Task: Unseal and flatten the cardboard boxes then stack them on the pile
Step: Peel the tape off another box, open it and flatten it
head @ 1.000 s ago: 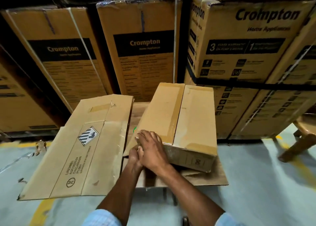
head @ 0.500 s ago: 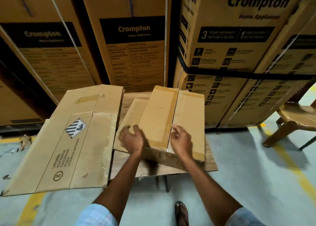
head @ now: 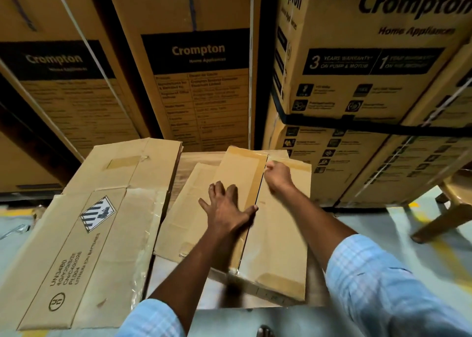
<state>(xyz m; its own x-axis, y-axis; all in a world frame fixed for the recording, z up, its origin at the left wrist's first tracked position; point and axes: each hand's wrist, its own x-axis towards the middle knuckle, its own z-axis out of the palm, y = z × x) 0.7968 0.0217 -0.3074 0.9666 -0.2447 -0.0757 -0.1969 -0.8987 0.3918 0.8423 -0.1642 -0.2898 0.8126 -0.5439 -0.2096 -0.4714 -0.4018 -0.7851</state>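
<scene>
A plain brown cardboard box (head: 278,239) lies on a low table, its top flaps sealed with tan tape along the middle seam. My left hand (head: 226,209) presses flat on the left flap with fingers spread, thumb at the seam. My right hand (head: 278,175) is curled at the far end of the seam; what it pinches is too blurred to see. A flattened box (head: 84,237) with a striped hazard label and UN3480 print lies to the left, overhanging the table.
Tall Crompton cartons (head: 201,76) stand as a wall right behind the table, more of them at the right (head: 367,66). A brown plastic chair (head: 454,204) stands at the right on the grey floor. My foot (head: 263,331) shows at the bottom edge.
Both hands left the box's near left corner. The left now lies flat on the left flap; the right has travelled up the seam to its far end. The camera has come closer.
</scene>
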